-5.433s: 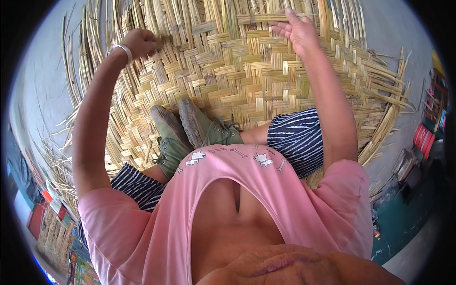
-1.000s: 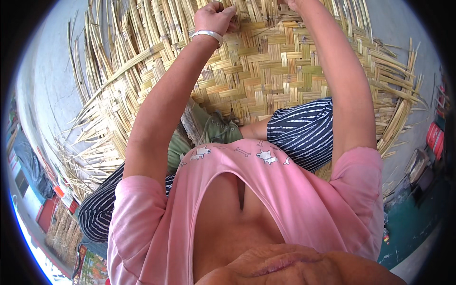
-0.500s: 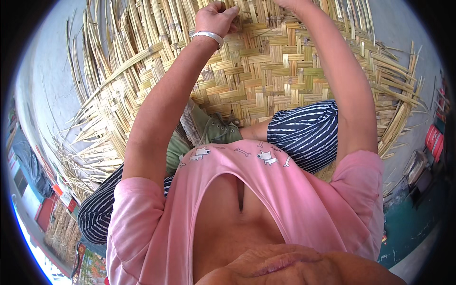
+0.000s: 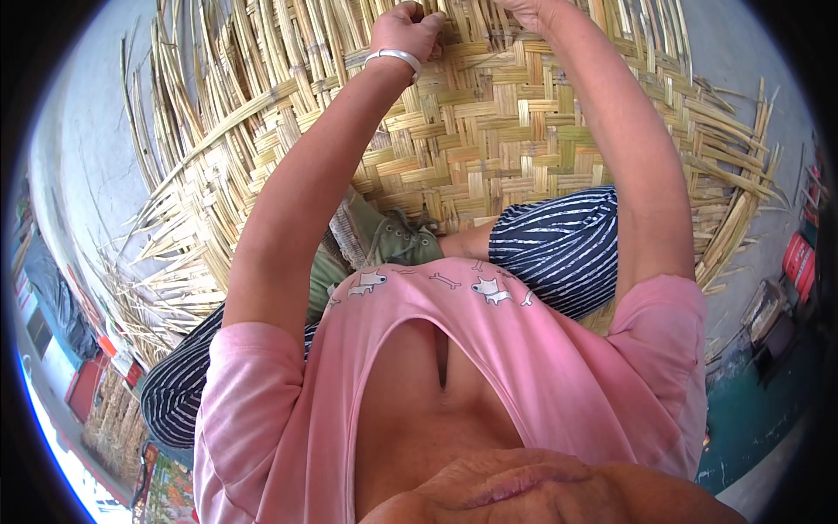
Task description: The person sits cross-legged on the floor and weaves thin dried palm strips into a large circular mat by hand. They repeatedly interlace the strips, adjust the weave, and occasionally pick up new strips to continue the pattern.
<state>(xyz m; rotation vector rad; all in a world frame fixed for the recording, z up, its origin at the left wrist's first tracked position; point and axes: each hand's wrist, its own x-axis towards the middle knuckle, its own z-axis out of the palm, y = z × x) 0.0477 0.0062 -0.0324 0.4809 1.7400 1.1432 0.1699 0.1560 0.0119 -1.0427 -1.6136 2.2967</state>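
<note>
A large mat of flat yellow-green split cane strips (image 4: 489, 131) lies spread in front of me, tightly woven nearest me and with loose lengthwise strips beyond. My left hand (image 4: 408, 33), with a white bangle at the wrist, rests at the far border of the weave. Its fingers are curled closed with the thumb against them; whatever they grip is hidden. Farther right, my right hand (image 4: 534, 14) is partly cut off by the top edge of the view. Its visible fingers are bent together over the strips, and what they hold does not show.
Loose strip ends (image 4: 188, 249) fan out at the mat's left, and others (image 4: 742, 166) stick out at its right. I sit on the mat with a green shoe (image 4: 401, 240) against the weave. Grey floor (image 4: 96, 157) surrounds it. A red object (image 4: 798, 259) stands far right.
My left hand has shifted slightly to the right. The right hand has come a little lower and left, showing more of its fingers. The mat looks the same.
</note>
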